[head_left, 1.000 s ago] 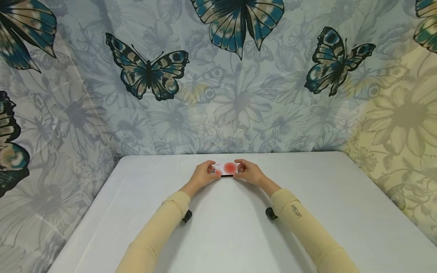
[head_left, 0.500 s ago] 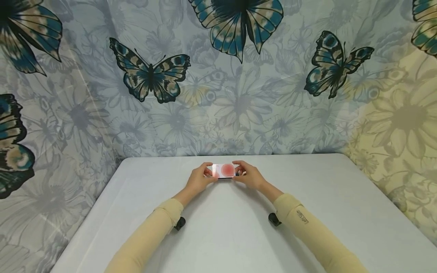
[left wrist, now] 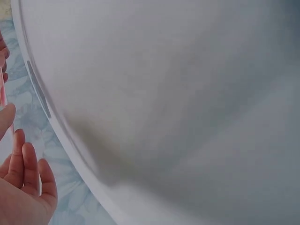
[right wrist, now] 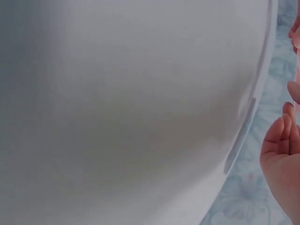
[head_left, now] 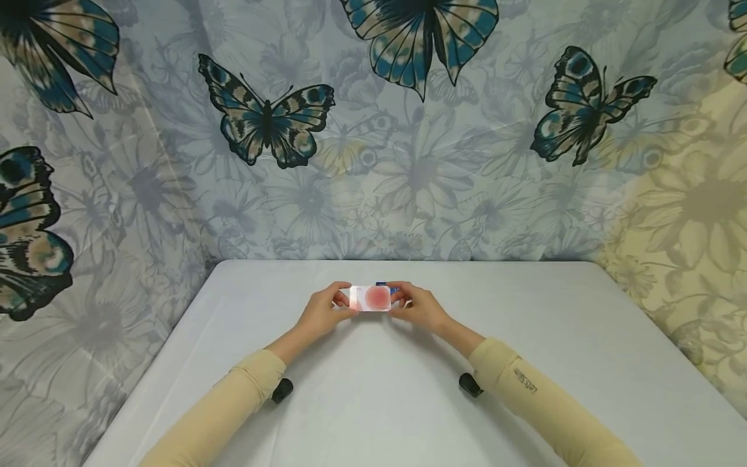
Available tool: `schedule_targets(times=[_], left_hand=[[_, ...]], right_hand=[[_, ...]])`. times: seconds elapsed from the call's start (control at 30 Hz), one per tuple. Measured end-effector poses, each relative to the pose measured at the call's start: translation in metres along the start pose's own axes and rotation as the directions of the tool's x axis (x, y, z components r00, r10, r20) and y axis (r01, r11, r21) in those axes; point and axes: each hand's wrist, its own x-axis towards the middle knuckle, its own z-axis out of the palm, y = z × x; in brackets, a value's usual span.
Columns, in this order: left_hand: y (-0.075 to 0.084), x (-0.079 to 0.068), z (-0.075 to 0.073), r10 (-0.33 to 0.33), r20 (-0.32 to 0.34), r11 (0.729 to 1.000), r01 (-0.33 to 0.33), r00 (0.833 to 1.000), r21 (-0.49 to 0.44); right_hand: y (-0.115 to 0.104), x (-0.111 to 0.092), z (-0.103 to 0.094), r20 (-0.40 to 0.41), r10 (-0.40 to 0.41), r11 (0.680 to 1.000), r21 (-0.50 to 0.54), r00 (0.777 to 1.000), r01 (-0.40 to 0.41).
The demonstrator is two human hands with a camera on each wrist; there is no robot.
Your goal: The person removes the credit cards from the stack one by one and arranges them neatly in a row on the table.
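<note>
Both hands hold up a small white rectangular card-like piece (head_left: 370, 298) with a pink-red circle on its face, near the far side of the table in the head view. My left hand (head_left: 323, 312) pinches its left end, thumb at the lower corner and a fingertip at the upper one. At its right end my right hand (head_left: 421, 308) grips it likewise. Only thin pinkish slivers of the piece show at the borders of the wrist views. Behind it, by the right fingers, a bit of something blue (head_left: 382, 283) shows, mostly hidden.
A white-covered table (head_left: 373, 402) spreads below both arms. Right behind it hangs a cloth (head_left: 420, 201) with butterfly and flower prints. A dark wrist camera (head_left: 283, 390) sits under the left cuff, another dark camera (head_left: 469, 385) under the right.
Both hands have brought the white piece a little closer and to the left in the head view. Its dark lower strip no longer shows, and a blue bit appears behind it.
</note>
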Motion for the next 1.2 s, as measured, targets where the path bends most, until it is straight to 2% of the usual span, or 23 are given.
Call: schedule_targets(times=[0.4, 0.73, 1.2], left_hand=[[-0.008, -0.043, -0.034, -0.061, 0.017, 0.998, 0.061, 0.998, -0.007], [-0.016, -0.074, -0.063, -0.137, 0.064, 0.990, 0.136, 0.988, 0.027], [-0.037, -0.104, -0.111, -0.160, 0.157, 0.986, 0.150, 0.975, 0.073]], right_hand=[[-0.026, -0.004, 0.031, 0.075, -0.047, 0.997, 0.057, 0.996, 0.043], [-0.048, -0.005, 0.059, 0.130, -0.075, 0.995, 0.072, 0.989, 0.066], [-0.076, 0.008, 0.106, 0.205, -0.108, 0.994, 0.025, 0.973, 0.105]])
